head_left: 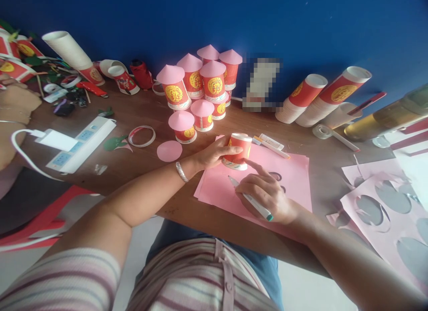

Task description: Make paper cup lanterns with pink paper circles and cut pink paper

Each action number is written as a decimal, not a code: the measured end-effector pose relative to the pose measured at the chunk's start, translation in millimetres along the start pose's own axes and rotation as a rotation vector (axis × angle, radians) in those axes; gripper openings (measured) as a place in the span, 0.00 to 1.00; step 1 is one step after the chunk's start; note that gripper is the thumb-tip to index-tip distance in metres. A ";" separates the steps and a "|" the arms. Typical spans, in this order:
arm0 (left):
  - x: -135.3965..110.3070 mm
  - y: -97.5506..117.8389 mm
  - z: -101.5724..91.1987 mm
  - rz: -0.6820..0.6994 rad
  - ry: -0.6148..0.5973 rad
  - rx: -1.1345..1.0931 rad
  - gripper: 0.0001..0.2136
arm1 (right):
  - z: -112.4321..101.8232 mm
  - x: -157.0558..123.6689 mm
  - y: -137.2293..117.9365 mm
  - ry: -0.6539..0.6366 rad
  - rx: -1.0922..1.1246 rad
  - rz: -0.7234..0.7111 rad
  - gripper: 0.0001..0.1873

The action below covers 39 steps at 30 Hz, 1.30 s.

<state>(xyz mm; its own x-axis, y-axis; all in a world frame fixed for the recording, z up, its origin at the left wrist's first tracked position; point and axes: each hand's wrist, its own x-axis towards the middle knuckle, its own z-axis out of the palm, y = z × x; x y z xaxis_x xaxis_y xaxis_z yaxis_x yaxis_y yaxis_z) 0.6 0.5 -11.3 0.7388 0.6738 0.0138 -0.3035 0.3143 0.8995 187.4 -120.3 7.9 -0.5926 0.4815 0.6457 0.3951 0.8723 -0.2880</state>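
My left hand [219, 152] grips a red paper cup [239, 152] by its side; a white patterned band runs round its lower end. Beneath it lie pink paper sheets [214, 186]. In my right hand [267, 192] is a white marker [256, 206] with a green end, held slantwise while the index finger reaches out to the cup's lower side. Whether that fingertip touches the cup is hard to tell. Two dark rings [276, 176] show beside this hand, partly covered by it. A pink paper disc [169, 151] lies left of the sheets.
Red cups with pink cone tops [214, 81] stand stacked behind. Leaning cup stacks [306, 97] and a tape roll [323, 131] are at right, near cut pink paper [354, 199]. A power strip [82, 143] lies left, beside another person's arm [15, 119]. Pens [270, 143] rest behind the cup.
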 end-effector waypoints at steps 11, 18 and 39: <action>-0.5 1.4 1.2 0.003 0.019 0.099 0.21 | 1.7 2.0 2.0 0.121 -0.103 -0.051 0.11; -2.7 5.8 5.2 -0.019 0.022 0.035 0.19 | 0.3 1.5 2.1 0.096 -0.144 -0.073 0.10; 0.0 2.7 -2.9 0.040 0.069 -0.009 0.22 | -2.6 2.2 1.8 0.017 -0.116 -0.046 0.10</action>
<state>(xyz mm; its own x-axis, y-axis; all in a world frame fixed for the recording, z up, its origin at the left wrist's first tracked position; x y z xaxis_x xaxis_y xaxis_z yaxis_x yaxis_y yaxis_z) -2.0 3.4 -10.1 0.6828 0.7304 0.0190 -0.3373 0.2921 0.8949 188.7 -117.8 10.6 -0.6002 0.4391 0.6685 0.4473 0.8772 -0.1746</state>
